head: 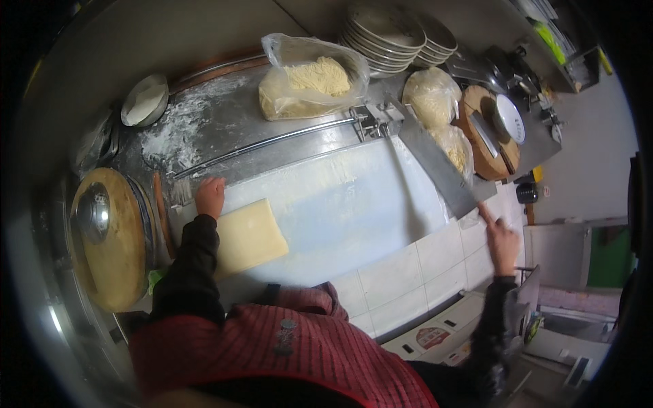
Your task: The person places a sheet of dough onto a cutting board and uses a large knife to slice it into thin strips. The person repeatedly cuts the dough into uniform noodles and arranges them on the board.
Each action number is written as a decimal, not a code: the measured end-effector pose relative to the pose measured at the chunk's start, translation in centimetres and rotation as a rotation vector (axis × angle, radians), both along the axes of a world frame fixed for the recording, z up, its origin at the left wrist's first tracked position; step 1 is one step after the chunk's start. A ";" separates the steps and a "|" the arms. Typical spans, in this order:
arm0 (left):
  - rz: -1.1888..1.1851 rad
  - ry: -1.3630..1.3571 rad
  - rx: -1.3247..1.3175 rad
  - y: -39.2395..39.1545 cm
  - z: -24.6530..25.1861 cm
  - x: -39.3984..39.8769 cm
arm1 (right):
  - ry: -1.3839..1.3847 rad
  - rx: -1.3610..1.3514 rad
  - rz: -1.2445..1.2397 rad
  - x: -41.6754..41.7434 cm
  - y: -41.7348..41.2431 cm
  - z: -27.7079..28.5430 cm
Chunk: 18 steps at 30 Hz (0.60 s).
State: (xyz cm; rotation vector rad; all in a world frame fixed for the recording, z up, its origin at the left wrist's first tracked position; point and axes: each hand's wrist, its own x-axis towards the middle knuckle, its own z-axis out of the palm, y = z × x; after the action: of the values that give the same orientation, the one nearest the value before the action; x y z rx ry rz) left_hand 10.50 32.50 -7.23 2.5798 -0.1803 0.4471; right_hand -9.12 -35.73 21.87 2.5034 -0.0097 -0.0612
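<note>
My right hand (501, 244) grips the near end of a large rectangular steel blade (443, 171), index finger stretched along it. The blade slants over the right part of a pale cutting board (336, 204) and casts a shadow there. Its far end meets a metal bracket (385, 113), from which a steel rod (265, 144) runs leftward. At the board's left end lies a flat, folded sheet of yellow dough (252, 235). My left hand (209, 197) is curled into a fist beside the dough's upper left corner, with nothing visible in it.
Plastic bags of noodles (319, 76) (433, 97) and stacked bowls (382, 35) stand behind. Flour (176, 132) and a metal bowl (146, 101) lie at left, near a round wooden lid (115, 260). A knife (483, 133) and white bowl (509, 118) rest on a round chopping block (474, 102).
</note>
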 end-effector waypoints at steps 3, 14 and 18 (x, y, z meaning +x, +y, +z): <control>0.018 -0.021 0.036 -0.1 -0.8 -0.3 | -0.068 -0.012 0.201 4.9 -0.3 7.1; 0.067 0.041 0.079 -0.7 -1.1 0.5 | -0.041 0.065 0.199 7.7 -6.6 8.4; 0.060 0.063 0.031 -0.4 -1.2 0.4 | -0.007 0.186 -0.001 1.8 -4.9 0.4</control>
State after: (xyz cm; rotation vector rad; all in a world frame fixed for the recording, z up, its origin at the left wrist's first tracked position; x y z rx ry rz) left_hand 10.91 32.10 -8.48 2.6315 -0.0892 0.3867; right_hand -7.36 -40.65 22.23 2.6897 -0.0091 -0.0555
